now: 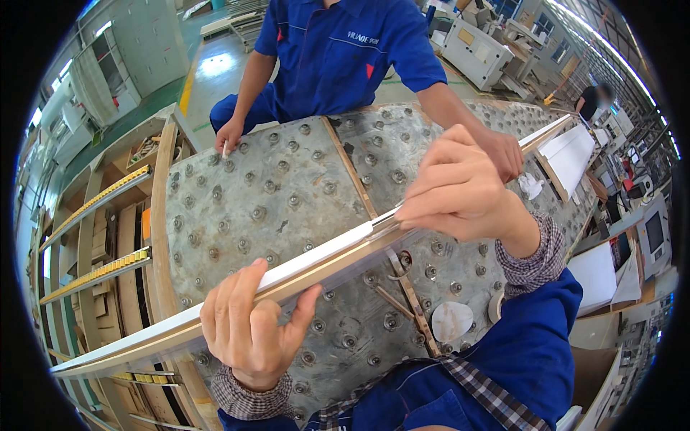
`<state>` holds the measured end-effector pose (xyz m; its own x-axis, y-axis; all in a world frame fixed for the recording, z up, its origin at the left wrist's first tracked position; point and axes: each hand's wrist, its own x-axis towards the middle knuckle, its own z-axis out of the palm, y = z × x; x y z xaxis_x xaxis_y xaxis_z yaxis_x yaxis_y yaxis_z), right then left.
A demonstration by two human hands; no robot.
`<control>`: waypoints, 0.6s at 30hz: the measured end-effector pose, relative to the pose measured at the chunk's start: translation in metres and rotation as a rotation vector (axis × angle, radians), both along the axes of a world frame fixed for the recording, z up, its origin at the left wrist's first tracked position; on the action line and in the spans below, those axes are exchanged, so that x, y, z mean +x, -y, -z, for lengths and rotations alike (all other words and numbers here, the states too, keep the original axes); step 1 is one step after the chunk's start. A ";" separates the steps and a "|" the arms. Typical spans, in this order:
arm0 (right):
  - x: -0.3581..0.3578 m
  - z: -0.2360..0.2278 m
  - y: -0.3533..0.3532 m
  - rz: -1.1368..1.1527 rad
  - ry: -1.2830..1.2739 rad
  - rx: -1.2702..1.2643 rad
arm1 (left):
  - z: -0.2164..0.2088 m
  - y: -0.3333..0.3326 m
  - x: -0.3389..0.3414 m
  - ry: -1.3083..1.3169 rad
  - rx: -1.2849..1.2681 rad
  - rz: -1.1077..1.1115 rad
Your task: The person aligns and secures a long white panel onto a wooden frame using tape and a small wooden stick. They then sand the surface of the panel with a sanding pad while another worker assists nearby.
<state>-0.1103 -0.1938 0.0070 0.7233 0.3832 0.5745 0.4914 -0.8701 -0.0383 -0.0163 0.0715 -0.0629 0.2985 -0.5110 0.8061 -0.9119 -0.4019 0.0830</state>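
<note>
A long, narrow strip [320,250], white on one face and wood-coloured along the other, runs slantwise from the lower left to the upper right above a metal table. My left hand [251,323] is closed around it, fingers over the white face and thumb at the near edge. My right hand [460,190] is pinched at the strip further right, beside a short dark slot or metal piece [384,221]. What lies between those fingertips is hidden. Clear film seems to hang along the strip's near side.
The grey metal table [287,205] bears many round ball-like studs. Across it, a person in blue rests one hand [503,154] by the strip; the other hand [230,136] holds something small and white. A wooden rack with yellow roller rails [100,205] stands left. A white panel [568,161] lies right.
</note>
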 end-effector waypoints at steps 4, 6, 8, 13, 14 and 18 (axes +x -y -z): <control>-0.004 0.007 0.004 0.011 0.043 0.042 | 0.000 0.001 0.000 0.022 0.013 -0.009; -0.003 0.009 0.003 0.030 0.058 0.039 | 0.001 0.001 -0.001 -0.016 -0.006 0.012; -0.003 0.010 0.001 0.043 0.064 0.038 | 0.002 0.000 -0.002 -0.036 -0.015 0.022; -0.002 0.009 -0.001 0.032 0.026 0.029 | 0.000 0.001 -0.004 -0.038 -0.009 0.022; -0.001 0.007 -0.001 0.029 0.003 0.013 | 0.000 0.001 -0.004 -0.039 -0.008 0.019; -0.007 0.001 0.001 0.003 0.054 0.003 | 0.000 0.002 -0.004 -0.013 0.015 0.001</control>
